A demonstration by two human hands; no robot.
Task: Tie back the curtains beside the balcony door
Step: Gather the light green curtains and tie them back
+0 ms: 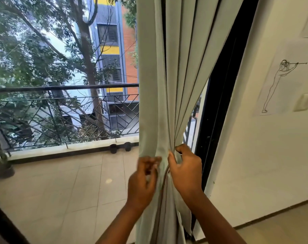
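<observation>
A pale grey-green curtain (pixel 160 85) hangs in folds at the right side of the open balcony door, gathered narrow at waist height. My left hand (pixel 142 180) pinches the curtain's left edge, with its fingers curled round the fabric. My right hand (pixel 185 171) grips the bunched folds from the right, thumb in front and fingers behind. The two hands sit close together at the gather. No tie-back band or hook is visible.
The black door frame (pixel 218 103) stands just right of the curtain, then a white wall (pixel 255 155) with a line drawing (pixel 279 87). Beyond the door lie the tiled balcony floor (pixel 61 191), a metal railing (pixel 61 120) and a potted plant (pixel 0 164) at far left.
</observation>
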